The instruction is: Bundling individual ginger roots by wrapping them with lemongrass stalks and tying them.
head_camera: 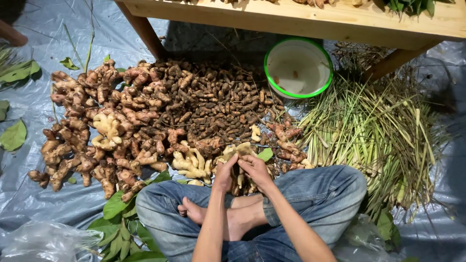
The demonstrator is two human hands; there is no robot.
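- Both hands meet over crossed legs: the left hand (225,171) and right hand (256,170) have fingers curled closed around one pale yellow knobbly ginger root (238,151), its long axis running roughly between the two palms, equally near both.
- Just beyond the fingertips lies the heap of brown and tan rhizomes (160,116), spread across the grey plastic sheet (39,194).
- Farther out, near the sheet's far edge, a green-rimmed white bowl (298,68) sits beside a pile of lemongrass stalks (374,131).
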